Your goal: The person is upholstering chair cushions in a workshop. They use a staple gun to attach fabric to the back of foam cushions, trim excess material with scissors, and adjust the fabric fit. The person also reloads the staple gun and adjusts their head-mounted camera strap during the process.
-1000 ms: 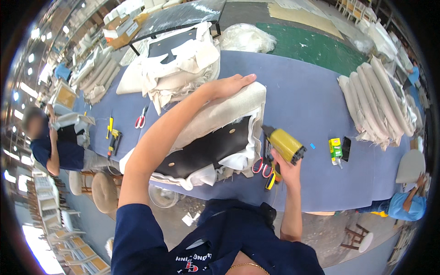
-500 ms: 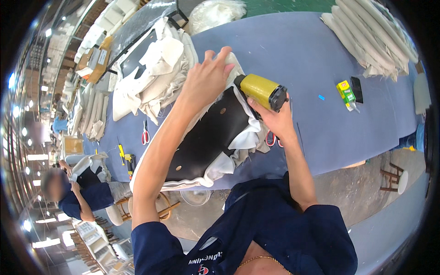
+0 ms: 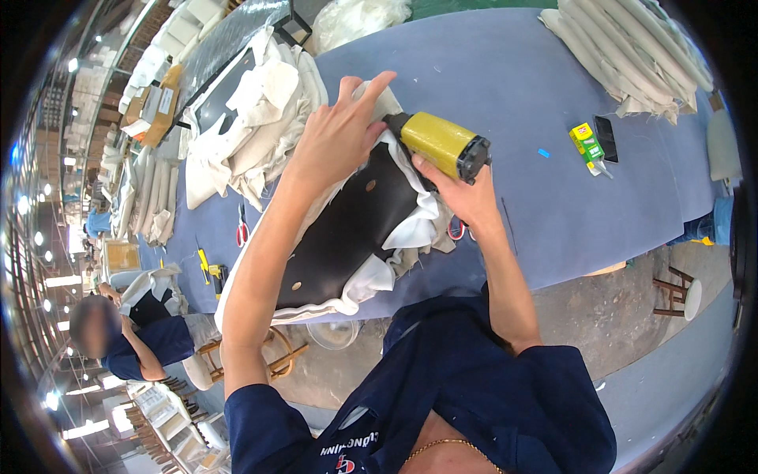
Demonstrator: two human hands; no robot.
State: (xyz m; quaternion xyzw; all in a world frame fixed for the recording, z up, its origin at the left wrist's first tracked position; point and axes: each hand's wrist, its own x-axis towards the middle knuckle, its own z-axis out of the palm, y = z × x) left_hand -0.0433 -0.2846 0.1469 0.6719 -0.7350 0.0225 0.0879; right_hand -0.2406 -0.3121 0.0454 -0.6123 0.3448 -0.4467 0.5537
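Observation:
A chair-shaped panel with a black backing (image 3: 347, 221) lies on the table, pale fabric and white padding (image 3: 369, 283) folded around its edges. My right hand (image 3: 466, 193) is closed around a staple gun (image 3: 442, 144) with a yellow body. The gun's nose meets the panel's far right corner, over the fabric edge. Across the panel's far edge lies my left hand (image 3: 335, 134), two fingers stretched out and apart, its thumb close to the gun's nose. What its other fingers touch is partly hidden.
Crumpled covered panels (image 3: 260, 110) lie at left, stacked beige cushions (image 3: 624, 55) at far right. Red-handled scissors (image 3: 242, 229), a yellow-black tool (image 3: 212, 270), a green-yellow box (image 3: 587, 146) and a phone (image 3: 606, 138) rest on the blue table (image 3: 545, 229). A co-worker (image 3: 154, 340) sits at left.
The view has shifted slightly. My left fingers have spread further, and its thumb is nearer the staple gun's nose. The staple gun stays at the same corner in my right hand.

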